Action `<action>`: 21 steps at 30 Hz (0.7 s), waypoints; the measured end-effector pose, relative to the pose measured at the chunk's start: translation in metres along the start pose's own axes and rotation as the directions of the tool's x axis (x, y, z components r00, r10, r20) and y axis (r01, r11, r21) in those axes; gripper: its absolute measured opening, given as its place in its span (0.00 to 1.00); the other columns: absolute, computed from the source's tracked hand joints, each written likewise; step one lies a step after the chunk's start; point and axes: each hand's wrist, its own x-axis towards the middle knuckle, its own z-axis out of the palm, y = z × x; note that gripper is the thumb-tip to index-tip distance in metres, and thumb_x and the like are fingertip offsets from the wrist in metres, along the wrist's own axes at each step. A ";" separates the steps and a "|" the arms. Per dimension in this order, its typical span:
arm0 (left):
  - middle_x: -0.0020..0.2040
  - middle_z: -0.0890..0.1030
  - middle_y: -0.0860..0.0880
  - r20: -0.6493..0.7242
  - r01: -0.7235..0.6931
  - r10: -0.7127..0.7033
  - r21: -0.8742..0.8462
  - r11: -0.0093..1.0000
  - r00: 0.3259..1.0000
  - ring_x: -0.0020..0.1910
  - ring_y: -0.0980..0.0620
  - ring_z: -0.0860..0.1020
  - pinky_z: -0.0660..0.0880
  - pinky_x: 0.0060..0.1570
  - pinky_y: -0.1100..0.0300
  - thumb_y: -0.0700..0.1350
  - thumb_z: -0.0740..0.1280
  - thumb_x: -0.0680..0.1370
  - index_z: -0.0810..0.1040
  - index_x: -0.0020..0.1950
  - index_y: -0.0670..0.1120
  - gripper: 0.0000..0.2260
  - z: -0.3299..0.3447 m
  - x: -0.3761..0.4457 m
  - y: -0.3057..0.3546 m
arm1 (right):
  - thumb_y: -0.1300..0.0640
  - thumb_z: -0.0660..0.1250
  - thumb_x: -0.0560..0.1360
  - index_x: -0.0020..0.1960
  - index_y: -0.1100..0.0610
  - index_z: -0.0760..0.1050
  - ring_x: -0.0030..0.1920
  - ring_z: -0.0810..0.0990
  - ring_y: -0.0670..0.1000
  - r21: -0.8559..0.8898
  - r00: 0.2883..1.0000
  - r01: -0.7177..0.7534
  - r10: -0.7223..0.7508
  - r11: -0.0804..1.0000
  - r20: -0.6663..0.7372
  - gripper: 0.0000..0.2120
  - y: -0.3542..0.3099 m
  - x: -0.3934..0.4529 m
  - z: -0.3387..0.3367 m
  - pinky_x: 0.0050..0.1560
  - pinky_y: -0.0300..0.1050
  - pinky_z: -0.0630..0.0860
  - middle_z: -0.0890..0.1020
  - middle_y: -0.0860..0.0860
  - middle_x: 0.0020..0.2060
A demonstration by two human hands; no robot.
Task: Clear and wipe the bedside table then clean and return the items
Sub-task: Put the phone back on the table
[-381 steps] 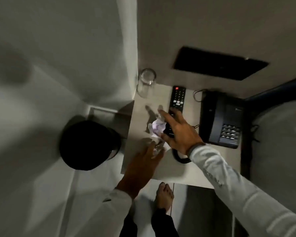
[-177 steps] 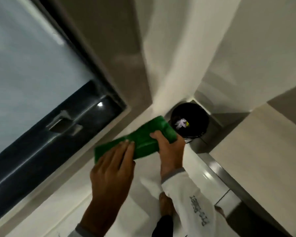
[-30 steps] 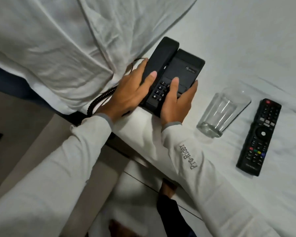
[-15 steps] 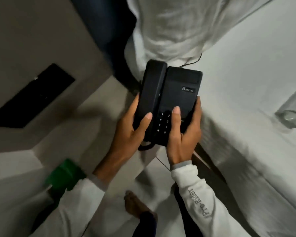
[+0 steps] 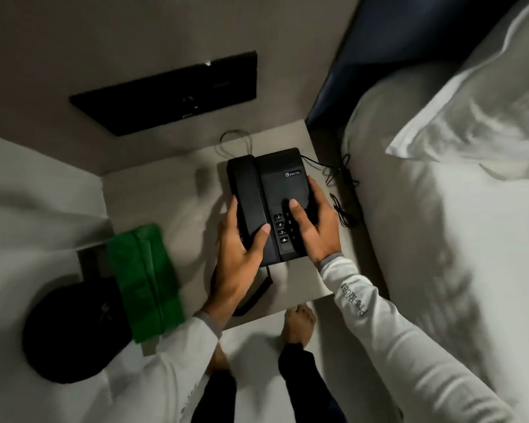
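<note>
A black desk telephone [image 5: 275, 184] is over the middle of the beige bedside table [image 5: 165, 203], at or just above its top. My left hand [image 5: 242, 257] grips its handset side, thumb over the receiver. My right hand [image 5: 315, 227] holds the right edge, with a finger on the keypad. The coiled cord [image 5: 257, 291] loops below the phone toward the table's front edge. A folded green cloth [image 5: 144, 279] lies on the table's left part and hangs over the front-left corner.
A black waste bin [image 5: 64, 334] stands on the floor left of the table. The bed with white sheet [image 5: 440, 270] and pillow [image 5: 486, 117] fills the right side. Thin cables [image 5: 342, 178] trail between table and bed. A black wall panel [image 5: 171, 93] is above. My bare feet [image 5: 297, 325] are below.
I carried the phone from the bed across to the bedside table, both hands still gripping it. The glass and remote on the bed have dropped out of view.
</note>
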 end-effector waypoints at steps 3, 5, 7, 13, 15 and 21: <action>0.74 0.72 0.48 -0.035 0.005 -0.004 0.021 1.000 0.999 0.71 0.49 0.73 0.73 0.69 0.43 0.55 0.69 0.76 0.58 0.79 0.59 0.34 0.021 -0.003 -0.008 | 0.49 0.67 0.77 0.76 0.58 0.65 0.66 0.76 0.41 -0.015 1.000 -0.013 0.014 1.000 0.017 0.31 0.011 0.004 -0.011 0.70 0.43 0.72 0.78 0.49 0.67; 0.76 0.69 0.50 -0.043 0.001 0.002 0.053 0.999 0.999 0.74 0.50 0.70 0.69 0.72 0.43 0.57 0.68 0.77 0.57 0.80 0.59 0.34 0.034 -0.005 -0.010 | 0.49 0.67 0.76 0.77 0.58 0.65 0.67 0.73 0.35 -0.036 1.000 -0.020 0.020 0.999 0.000 0.31 0.016 0.004 -0.020 0.70 0.36 0.69 0.76 0.46 0.68; 0.77 0.68 0.51 -0.024 0.001 0.001 0.072 0.997 1.000 0.75 0.52 0.68 0.68 0.73 0.43 0.57 0.68 0.77 0.56 0.80 0.60 0.34 0.047 -0.006 -0.009 | 0.48 0.67 0.76 0.77 0.57 0.64 0.67 0.72 0.32 -0.049 0.999 -0.032 0.030 0.998 -0.041 0.33 0.025 0.004 -0.031 0.72 0.36 0.68 0.75 0.44 0.68; 0.79 0.65 0.50 0.047 -0.022 0.016 0.128 0.992 0.999 0.77 0.52 0.66 0.67 0.74 0.43 0.54 0.66 0.79 0.53 0.81 0.56 0.33 0.071 -0.010 -0.016 | 0.48 0.67 0.76 0.77 0.56 0.63 0.71 0.73 0.46 -0.101 0.999 -0.023 0.020 0.995 -0.031 0.33 0.043 0.015 -0.051 0.74 0.50 0.68 0.75 0.50 0.70; 0.79 0.64 0.49 0.058 -0.034 0.025 0.158 0.987 0.998 0.77 0.51 0.65 0.67 0.74 0.42 0.53 0.65 0.80 0.52 0.81 0.56 0.33 0.071 -0.013 -0.021 | 0.48 0.67 0.76 0.77 0.56 0.62 0.70 0.74 0.47 -0.125 1.000 -0.020 0.019 0.992 -0.012 0.33 0.046 0.017 -0.051 0.73 0.50 0.70 0.76 0.51 0.70; 0.80 0.64 0.45 0.057 -0.111 0.098 0.292 0.950 0.994 0.78 0.48 0.65 0.64 0.76 0.53 0.50 0.65 0.82 0.54 0.82 0.46 0.32 0.064 -0.016 -0.025 | 0.46 0.66 0.76 0.79 0.53 0.57 0.73 0.70 0.49 -0.236 0.998 0.038 -0.024 0.971 0.060 0.36 0.055 0.020 -0.043 0.74 0.51 0.68 0.71 0.51 0.74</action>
